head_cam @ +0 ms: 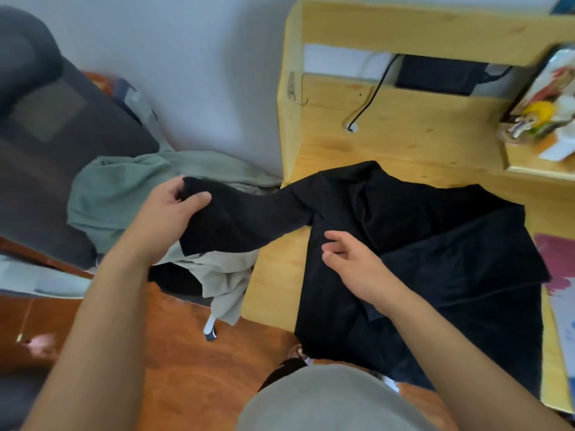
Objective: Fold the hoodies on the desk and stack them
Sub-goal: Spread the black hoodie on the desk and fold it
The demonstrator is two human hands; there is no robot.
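One black hoodie (420, 244) lies spread on the wooden counter (404, 135), its body filling the middle and its hem hanging over the near edge at 6 o'clock. One sleeve (249, 216) stretches off the counter toward 9 o'clock, out over the gap beside it. The left hand (174, 206) holds that sleeve's cuff, thumb on top and fingers curled under the cloth, gripping it firmly. The right hand (348, 256) hovers at the hoodie's side near the armpit, its fingers (334, 236) loosely bent and narrow, tips just at the fabric; whether they pinch any cloth I cannot tell. Beyond the left hand, at 10 o'clock, a green garment (124, 188) lies heaped on a dark chair (46, 135), with a paler grey piece (224, 275) hanging below it over the wood floor (193, 368).
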